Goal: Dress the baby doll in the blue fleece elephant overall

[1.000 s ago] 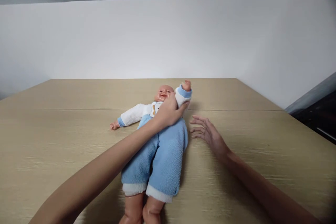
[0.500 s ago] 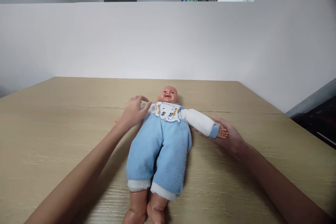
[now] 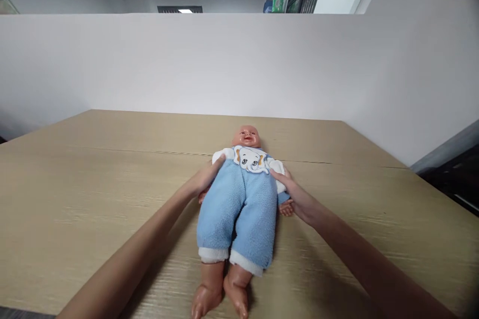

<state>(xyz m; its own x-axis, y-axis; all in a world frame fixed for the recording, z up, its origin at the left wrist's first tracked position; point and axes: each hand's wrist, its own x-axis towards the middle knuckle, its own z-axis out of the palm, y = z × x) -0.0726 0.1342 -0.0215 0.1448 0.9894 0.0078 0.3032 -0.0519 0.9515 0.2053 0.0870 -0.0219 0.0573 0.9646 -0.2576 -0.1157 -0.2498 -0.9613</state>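
Observation:
A baby doll (image 3: 239,204) lies face up on the wooden table, head away from me and bare feet near me. It wears light blue fleece trousers and a white top with an elephant face on the chest. At the doll's side on my left, my left hand (image 3: 209,174) wraps round its arm and flank, thumb on top. My right hand (image 3: 297,194) clasps the opposite arm against the body, thumb at the chest. The doll's small hands show just below mine. Most of my fingers are hidden under the arms and sides.
The wooden table (image 3: 112,174) has a seam running across behind the doll's shoulders. A white partition (image 3: 224,65) rises at its far edge and along the right. A dark object (image 3: 456,179) stands beyond the right edge.
The doll's outstretched arm on the right has come down beside its body with my right hand. My left hand has moved from near the other shoulder down to its side. The view has tilted up slightly.

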